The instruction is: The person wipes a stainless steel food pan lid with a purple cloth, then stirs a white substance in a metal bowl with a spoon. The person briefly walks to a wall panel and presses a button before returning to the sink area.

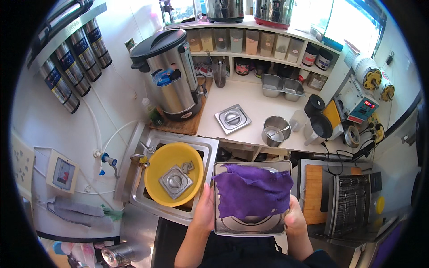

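Note:
Between my two hands is a rectangular stainless steel pan lid [234, 230], held flat before my body. My left hand [203, 211] grips its left edge, and my right hand [295, 214] grips the right edge. A frayed purple cloth [254, 194] lies spread over most of the steel, covering its far and middle parts. Left of my left hand, a yellow plastic basin [152, 187] stands in the steel sink [208, 160]. In the basin are a small steel lid [175, 182] and a crumpled greyish cloth [187, 166].
A white counter [231, 95] holds a small steel lid [232, 118], a steel pot [277, 131] with a utensil and a pitcher [318, 128]. A large steel urn [171, 73] stands on a wooden board. Right are a cutting board [313, 197] and a wire-racked appliance [352, 204].

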`<act>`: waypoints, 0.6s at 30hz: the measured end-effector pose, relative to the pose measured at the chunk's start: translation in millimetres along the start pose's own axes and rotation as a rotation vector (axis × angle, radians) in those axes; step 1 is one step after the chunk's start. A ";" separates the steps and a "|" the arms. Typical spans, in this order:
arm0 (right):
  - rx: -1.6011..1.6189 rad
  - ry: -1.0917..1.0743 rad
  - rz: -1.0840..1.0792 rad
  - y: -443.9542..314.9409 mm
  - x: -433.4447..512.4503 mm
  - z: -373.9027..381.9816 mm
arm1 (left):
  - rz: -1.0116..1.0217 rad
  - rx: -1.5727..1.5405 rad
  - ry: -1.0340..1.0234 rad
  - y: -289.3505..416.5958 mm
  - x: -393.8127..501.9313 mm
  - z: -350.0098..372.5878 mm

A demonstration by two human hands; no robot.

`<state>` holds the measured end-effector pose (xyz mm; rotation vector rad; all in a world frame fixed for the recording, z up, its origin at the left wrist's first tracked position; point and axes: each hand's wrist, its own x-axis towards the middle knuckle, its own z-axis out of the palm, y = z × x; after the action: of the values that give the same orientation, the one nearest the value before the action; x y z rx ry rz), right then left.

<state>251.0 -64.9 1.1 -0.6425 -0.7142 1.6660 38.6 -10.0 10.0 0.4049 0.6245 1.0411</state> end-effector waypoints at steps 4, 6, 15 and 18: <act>-0.241 0.145 -0.087 0.8 17.7 8.4 | -0.068 -0.040 0.050 -5.5 -3.1 -8.2; -0.615 0.225 -0.193 0.6 24.8 10.5 | -0.013 0.012 0.105 -6.6 -4.8 -9.3; -1.437 0.510 -0.701 1.0 36.5 18.3 | 0.169 0.152 0.100 -6.0 -11.4 -10.5; -0.766 0.604 -0.459 -18.2 25.2 22.8 | 0.186 0.111 0.129 -4.9 -11.9 -12.9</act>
<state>241.1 -40.0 28.8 -1.3300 -0.9504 0.6739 29.2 -22.6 0.7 0.5029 0.7738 1.2199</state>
